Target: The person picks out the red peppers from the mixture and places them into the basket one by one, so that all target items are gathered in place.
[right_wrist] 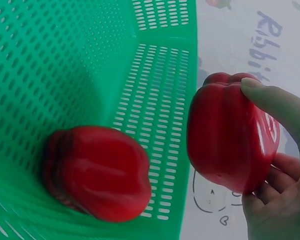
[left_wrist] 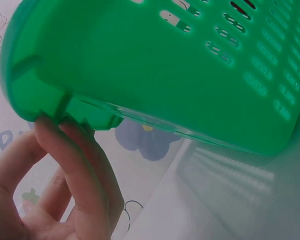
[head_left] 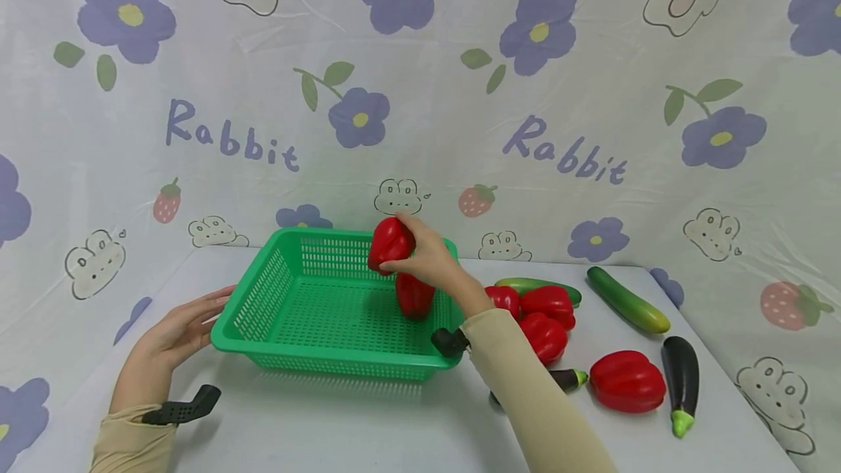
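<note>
My right hand (head_left: 427,254) holds a red bell pepper (head_left: 390,243) above the back right of a green plastic basket (head_left: 315,363). In the right wrist view, thumb and fingers grip this pepper (right_wrist: 230,132) from opposite sides. Another red bell pepper (head_left: 415,298) lies inside the basket at its right end, below the held one. At the basket's left side is my left hand (head_left: 180,331). The left wrist view shows its loosely bent fingers (left_wrist: 85,165) with their tips against the outer rim (left_wrist: 22,112); none reach into the basket in the head view.
Right of the basket lie several more red bell peppers (head_left: 548,305), a cucumber (head_left: 627,301), a second cucumber (head_left: 528,284) partly hidden behind them, and a dark eggplant (head_left: 681,378). My right forearm covers part of another eggplant (head_left: 566,379). A printed cloth (head_left: 420,122) hangs behind the white table.
</note>
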Available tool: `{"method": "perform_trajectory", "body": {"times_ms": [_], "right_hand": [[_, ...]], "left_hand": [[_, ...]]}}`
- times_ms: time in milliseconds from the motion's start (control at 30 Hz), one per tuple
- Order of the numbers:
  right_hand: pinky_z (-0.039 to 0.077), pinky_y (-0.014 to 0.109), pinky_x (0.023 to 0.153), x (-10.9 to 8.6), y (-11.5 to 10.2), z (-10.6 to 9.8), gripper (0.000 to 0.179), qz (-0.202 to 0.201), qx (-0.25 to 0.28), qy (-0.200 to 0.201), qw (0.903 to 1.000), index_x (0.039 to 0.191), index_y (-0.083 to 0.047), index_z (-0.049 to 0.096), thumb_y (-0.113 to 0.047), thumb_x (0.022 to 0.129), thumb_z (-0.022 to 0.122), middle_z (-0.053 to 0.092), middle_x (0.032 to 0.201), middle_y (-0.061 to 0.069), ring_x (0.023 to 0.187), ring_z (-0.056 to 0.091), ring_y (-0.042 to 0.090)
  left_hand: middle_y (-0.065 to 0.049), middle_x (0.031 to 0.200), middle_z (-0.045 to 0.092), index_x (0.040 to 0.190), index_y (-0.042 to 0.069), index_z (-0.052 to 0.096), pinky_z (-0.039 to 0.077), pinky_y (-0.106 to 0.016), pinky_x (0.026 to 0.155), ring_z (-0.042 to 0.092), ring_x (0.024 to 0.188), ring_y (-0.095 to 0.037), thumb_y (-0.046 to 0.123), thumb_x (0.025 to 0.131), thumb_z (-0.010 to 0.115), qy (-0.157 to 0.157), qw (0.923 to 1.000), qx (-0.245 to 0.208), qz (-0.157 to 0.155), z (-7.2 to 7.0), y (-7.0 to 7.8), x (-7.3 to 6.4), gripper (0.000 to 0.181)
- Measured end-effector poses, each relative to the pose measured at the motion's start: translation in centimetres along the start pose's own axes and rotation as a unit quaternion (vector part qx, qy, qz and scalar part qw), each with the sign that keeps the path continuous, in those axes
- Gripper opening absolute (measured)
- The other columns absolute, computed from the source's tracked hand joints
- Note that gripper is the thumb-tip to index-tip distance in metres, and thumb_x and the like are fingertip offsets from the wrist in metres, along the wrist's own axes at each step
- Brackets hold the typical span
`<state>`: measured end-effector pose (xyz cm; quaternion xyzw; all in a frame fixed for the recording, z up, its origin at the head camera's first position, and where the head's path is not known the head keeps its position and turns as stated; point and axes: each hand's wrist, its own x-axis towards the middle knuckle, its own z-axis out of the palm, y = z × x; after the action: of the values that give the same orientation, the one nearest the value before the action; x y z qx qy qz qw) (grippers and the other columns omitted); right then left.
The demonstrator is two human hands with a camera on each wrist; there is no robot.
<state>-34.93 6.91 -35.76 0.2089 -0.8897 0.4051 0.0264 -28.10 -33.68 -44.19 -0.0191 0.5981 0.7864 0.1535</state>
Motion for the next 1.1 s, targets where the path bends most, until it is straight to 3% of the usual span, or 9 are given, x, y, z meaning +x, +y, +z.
{"method": "perform_trajectory", "body": {"times_ms": [1100], "right_hand": [[0.053,0.048,0.097,1.4,1.3,2.4,0.086,0.032,-0.026,-0.09,0.9951,0.152,-0.019,0.031,-0.025,0.081,0.079,0.045,0.148,0.007,0.134,0.044,0.029]], "left_hand": [[0.018,0.112,0.068,0.108,0.033,0.072,0.056,-0.026,0.087,0.063,0.103,-0.007,0.017,0.103,0.048,-0.011,0.9999,0.005,-0.001,-0.1,0.0,0.1,0.029]]}}
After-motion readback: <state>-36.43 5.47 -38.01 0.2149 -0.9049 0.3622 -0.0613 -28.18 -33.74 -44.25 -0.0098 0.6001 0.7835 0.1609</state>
